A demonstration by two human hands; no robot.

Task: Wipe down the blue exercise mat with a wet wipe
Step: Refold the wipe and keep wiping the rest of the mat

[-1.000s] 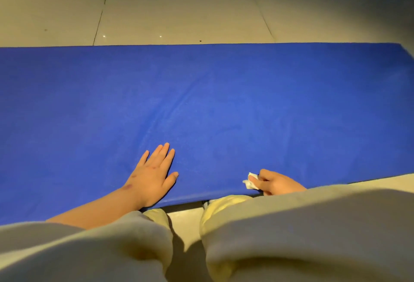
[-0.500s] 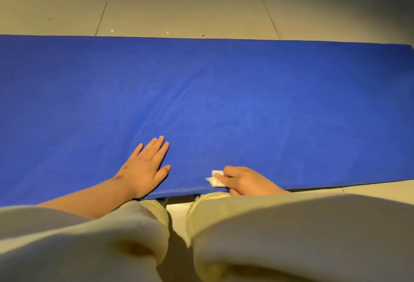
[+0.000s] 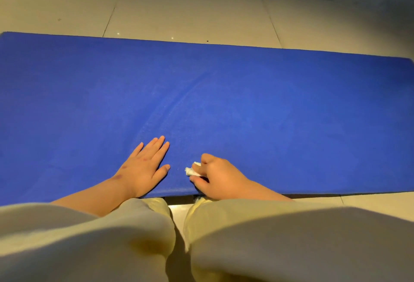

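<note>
The blue exercise mat [image 3: 224, 93] lies flat across the tiled floor and fills the middle of the view. My left hand [image 3: 144, 168] rests palm down on the mat near its front edge, fingers straight and together. Just to its right, my right hand [image 3: 216, 178] grips a small crumpled white wet wipe [image 3: 190, 171] and holds it against the mat close to the front edge. Only a corner of the wipe shows past my fingers.
Pale floor tiles [image 3: 190, 8] stretch beyond the mat's far edge. My knees in light trousers [image 3: 268, 237] fill the bottom of the view, right at the mat's front edge. The mat's right end [image 3: 411, 59] is in sight at the upper right.
My right hand has slid the wipe leftward along the mat's front edge, toward my left hand. The left hand has stayed flat on the mat.
</note>
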